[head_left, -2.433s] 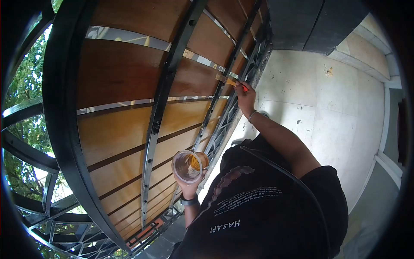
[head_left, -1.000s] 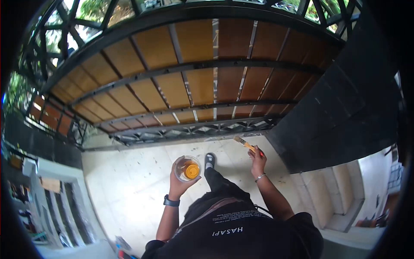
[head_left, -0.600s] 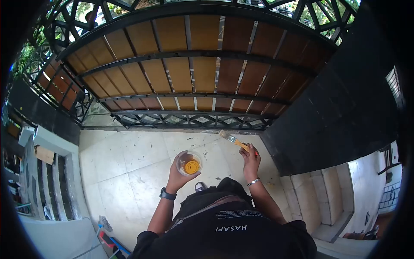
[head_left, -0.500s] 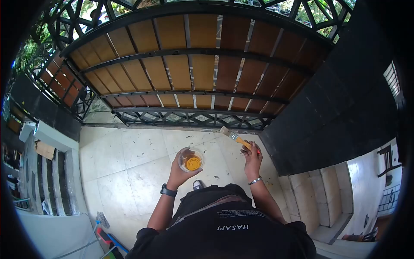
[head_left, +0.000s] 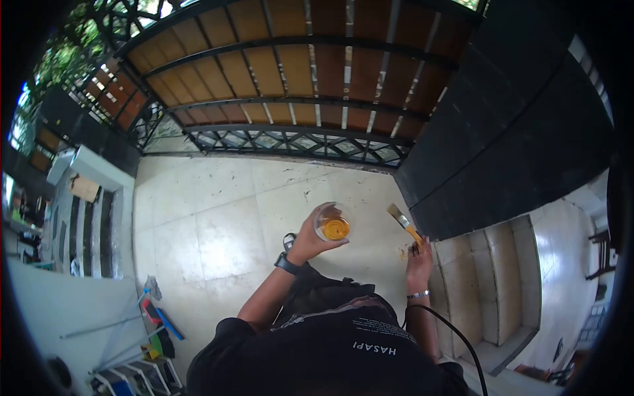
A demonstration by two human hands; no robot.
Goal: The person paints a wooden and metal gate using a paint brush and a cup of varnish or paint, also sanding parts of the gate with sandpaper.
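Observation:
My left hand (head_left: pixel 313 239) is wrapped round a clear plastic cup (head_left: pixel 335 222) with amber liquid in its bottom, held over the tiled floor. Out to the right, my right hand (head_left: pixel 419 256) is closed on the yellow handle of a paintbrush (head_left: pixel 404 222). Its bristles point up and to the left, apart from the cup. Ahead stands a black metal gate with wooden slats (head_left: pixel 284 70); the left slats are light brown, the right ones dark reddish brown. Neither hand touches the gate.
Tiled steps (head_left: pixel 482 284) rise close on my right, below a black panel (head_left: pixel 508 132). Brooms and a dustpan (head_left: pixel 155 317) lean at the lower left, near a folded step ladder (head_left: pixel 135 379). More steps (head_left: pixel 89 224) stand at far left. A black cable (head_left: pixel 462 336) runs beside my right arm.
My view has turned and dipped, so the gate sits higher. Both hands have shifted right in view, still holding the cup and the paintbrush. The right hand is now by the steps.

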